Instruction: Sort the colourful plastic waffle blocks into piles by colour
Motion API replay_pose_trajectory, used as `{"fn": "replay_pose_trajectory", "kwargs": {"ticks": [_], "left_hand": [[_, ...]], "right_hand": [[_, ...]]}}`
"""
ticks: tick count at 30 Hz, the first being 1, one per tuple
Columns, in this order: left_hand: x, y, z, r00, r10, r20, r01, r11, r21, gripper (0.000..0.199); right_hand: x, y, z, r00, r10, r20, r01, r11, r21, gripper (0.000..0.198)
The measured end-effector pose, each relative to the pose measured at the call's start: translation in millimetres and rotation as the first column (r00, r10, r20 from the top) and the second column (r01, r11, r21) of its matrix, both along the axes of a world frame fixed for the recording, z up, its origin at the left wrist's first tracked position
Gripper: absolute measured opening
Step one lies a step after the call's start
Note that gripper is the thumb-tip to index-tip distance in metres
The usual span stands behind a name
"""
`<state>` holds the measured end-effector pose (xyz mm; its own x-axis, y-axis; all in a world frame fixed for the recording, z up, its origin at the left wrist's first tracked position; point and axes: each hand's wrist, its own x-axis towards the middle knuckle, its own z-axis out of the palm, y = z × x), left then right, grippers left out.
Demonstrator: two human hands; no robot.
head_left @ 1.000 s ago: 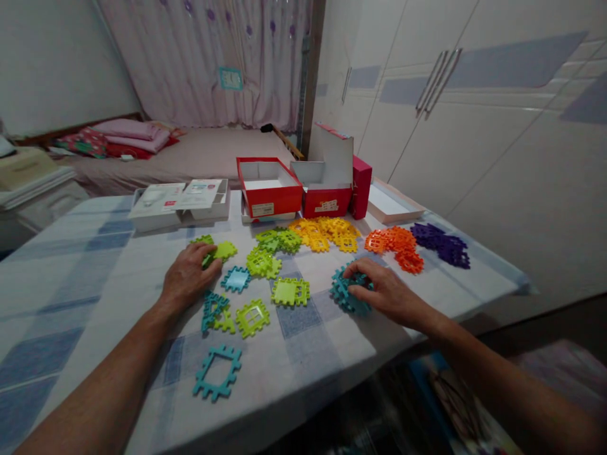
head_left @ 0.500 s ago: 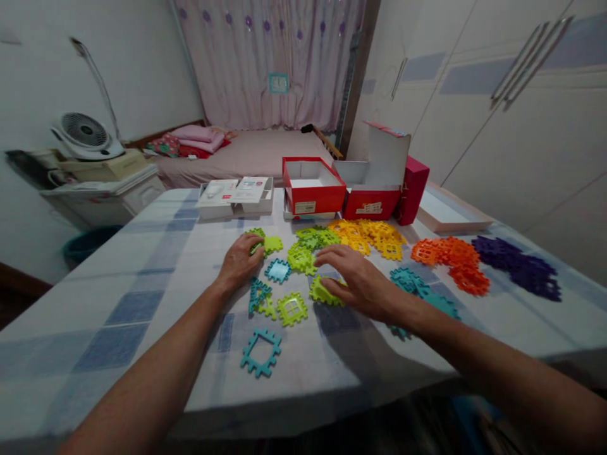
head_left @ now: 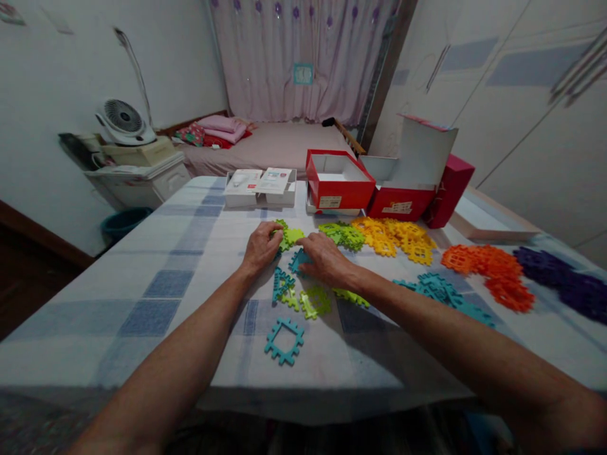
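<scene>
My left hand [head_left: 263, 246] is closed, its fingertips on a lime-green notched plastic tile [head_left: 290, 237]. My right hand [head_left: 324, 259] is beside it, thumb and fingers apart over a teal tile [head_left: 298, 260] that they partly cover. Nearer me lie a teal triangular piece [head_left: 281, 283], a lime tile with a window pattern [head_left: 315, 302] and an open teal square frame [head_left: 284, 341]. Another lime tile [head_left: 351, 297] shows under my right forearm. What lies beneath my right palm is hidden.
Piles of green [head_left: 342, 235], yellow [head_left: 396, 239], orange [head_left: 488, 272], purple [head_left: 564, 281] and teal pieces [head_left: 441, 294] spread rightward. Behind them stand a white box [head_left: 260, 197], an open red box [head_left: 344, 193], a red box with raised lid [head_left: 403, 205] and a shallow tray [head_left: 493, 221].
My right hand has moved left, from a lime tile to above the teal tile near my left hand. My left hand stays at the green tiles. The whole view has shifted.
</scene>
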<state>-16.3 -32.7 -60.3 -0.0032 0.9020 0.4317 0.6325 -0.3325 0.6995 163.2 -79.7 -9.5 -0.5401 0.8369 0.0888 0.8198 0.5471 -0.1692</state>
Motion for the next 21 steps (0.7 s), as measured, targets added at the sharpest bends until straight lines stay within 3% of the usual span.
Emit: {"fn": "replay_pose_trajectory", "kwargs": {"ticks": [4,8,16,19,21], "left_hand": [[1.2,0.9,0.9,0.988,0.066,0.138,-0.066,0.998,-0.002,0.028],[0.0,2.0,3.8,0.959,0.143,0.244,-0.141,0.990,-0.025,0.028],[-5.0,9.0,-4.4,0.905,0.139,0.403,-0.112,0.990,-0.090,0.034],[-4.0,8.5,-4.5,0.869,0.138,0.476,-0.098,0.989,-0.109,0.036],[-2.4,6.8,-2.4,0.827,0.143,0.544,-0.091,0.988,-0.122,0.035]], "right_hand": [[1.0,-0.4,14.1,0.975,-0.072,-0.211,0.056,0.995,-0.079,0.024],[-13.3,-11.1,27.4,0.939,-0.100,-0.329,0.018,0.969,-0.245,0.019],[-34.8,-28.2,2.0,0.986,-0.039,-0.162,-0.007,0.962,-0.271,0.019],[-32.8,-29.4,-5.0,0.959,-0.052,-0.280,-0.040,0.948,-0.315,0.016],[-29.5,-25.0,-7.7,0.892,-0.110,-0.439,-0.054,0.937,-0.344,0.022]]}}
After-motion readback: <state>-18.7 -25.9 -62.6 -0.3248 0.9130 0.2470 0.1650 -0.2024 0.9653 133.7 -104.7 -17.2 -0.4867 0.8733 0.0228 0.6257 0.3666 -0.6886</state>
